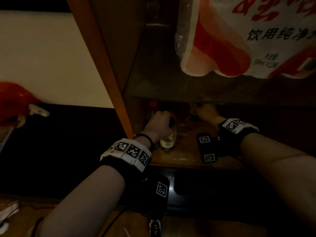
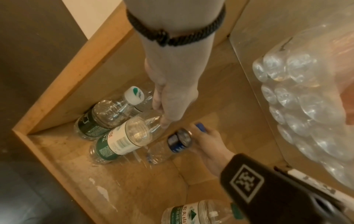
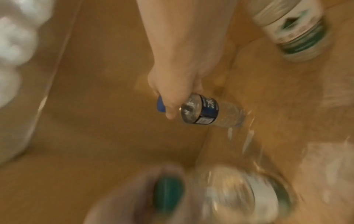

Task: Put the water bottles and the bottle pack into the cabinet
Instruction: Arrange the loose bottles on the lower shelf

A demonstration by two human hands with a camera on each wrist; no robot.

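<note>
Setting bottles on cabinet floor [image 2: 134,189]: our left hand [image 2: 168,104] clamps green-label bottle [image 2: 122,141], right hand [image 3: 172,91] clamps blue-label bottle [image 3: 206,112] beside it; careless release topples neighbours; bottle pack [image 2: 306,98] shelved above

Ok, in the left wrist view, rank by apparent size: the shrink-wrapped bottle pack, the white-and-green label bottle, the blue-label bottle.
1. bottle pack, largest by far, though it sits nearest the camera.
2. white-and-green label bottle, held by the left hand.
3. blue-label bottle, smallest, gripped by the right hand.
</note>
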